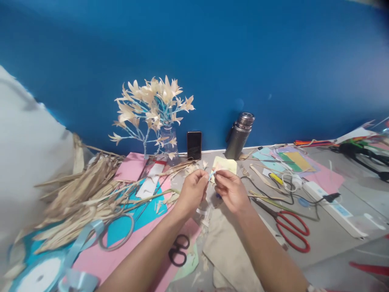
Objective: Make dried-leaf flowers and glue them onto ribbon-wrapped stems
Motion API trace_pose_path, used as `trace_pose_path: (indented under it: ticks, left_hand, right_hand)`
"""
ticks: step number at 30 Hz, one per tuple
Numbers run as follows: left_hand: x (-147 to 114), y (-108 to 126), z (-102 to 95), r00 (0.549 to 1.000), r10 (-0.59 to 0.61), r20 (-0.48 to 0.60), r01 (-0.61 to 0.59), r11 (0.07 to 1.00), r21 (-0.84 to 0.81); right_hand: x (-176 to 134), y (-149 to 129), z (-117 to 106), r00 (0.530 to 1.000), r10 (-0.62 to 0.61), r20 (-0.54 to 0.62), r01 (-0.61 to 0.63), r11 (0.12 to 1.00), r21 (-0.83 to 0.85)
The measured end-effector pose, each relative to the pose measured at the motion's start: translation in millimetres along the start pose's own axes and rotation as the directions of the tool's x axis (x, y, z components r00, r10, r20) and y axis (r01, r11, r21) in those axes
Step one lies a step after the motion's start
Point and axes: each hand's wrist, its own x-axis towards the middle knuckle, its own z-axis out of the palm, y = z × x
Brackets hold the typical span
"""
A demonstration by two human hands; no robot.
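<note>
Left hand and right hand pinch a small, blurred pale strip.

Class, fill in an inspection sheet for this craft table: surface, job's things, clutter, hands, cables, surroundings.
Surface: grey table, spread with pink paper.
Job's things: small pale blue strip, pinched between both hands.
Clutter: dried leaves, red scissors, black scissors, blue ribbon.
Hands: left hand and right hand, fingers closed on the strip.
Cables: black cable beside a white power strip.
Surroundings: blue wall, flower branch, phone, flask.
</note>
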Motion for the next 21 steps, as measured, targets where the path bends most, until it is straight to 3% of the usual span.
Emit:
trace_pose_path:
  ticks: [3, 8, 11, 13, 16, 19, 21]
  left_hand:
    - [-1.6, -2.5, 2.3, 0.997, 0.071, -0.017, -0.070, 0.997, 0.027]
    - [-3.3, 0.7, 4.8, 0.999, 0.022, 0.033, -0.018, 0.992, -0.121]
    - [-2.0, 0.2, 3.6, 0.980, 0.163, -0.110, -0.155, 0.985, 0.080]
    - [-1.7, -1.4, 2.2, 0.901, 0.390, -0.190, -0.314, 0.888, 0.335]
    - [-2.0, -5.5, -0.4, 0.745, 0.654, -0.130, -0.456, 0.643, 0.615]
    - [-0.8, -10.8, -4.1, 0.649, 0.761, -0.018, -0.499, 0.443, 0.744]
    - [1.2, -13.9, -7.0, 0.611, 0.791, 0.023, -0.497, 0.361, 0.789]
  right_hand:
    - [2.1, 0.9, 0.3, 1.000, 0.017, -0.018, -0.017, 1.000, -0.005]
    - [4.5, 2.2, -3.6, 1.000, -0.005, 0.004, 0.005, 1.000, -0.004]
    - [3.5, 3.2, -3.7, 0.998, -0.040, 0.049, 0.040, 0.999, 0.001]
    - [2.4, 4.7, -3.0, 0.994, -0.064, 0.084, 0.064, 0.998, 0.006]
    - [1.3, 10.0, -2.5, 0.988, -0.136, 0.077, 0.138, 0.990, -0.015]
    - [0.2, 16.5, -2.2, 0.982, -0.190, 0.017, 0.188, 0.956, -0.227]
    - [-0.9, 18.7, -1.0, 0.982, -0.190, 0.015, 0.181, 0.903, -0.391]
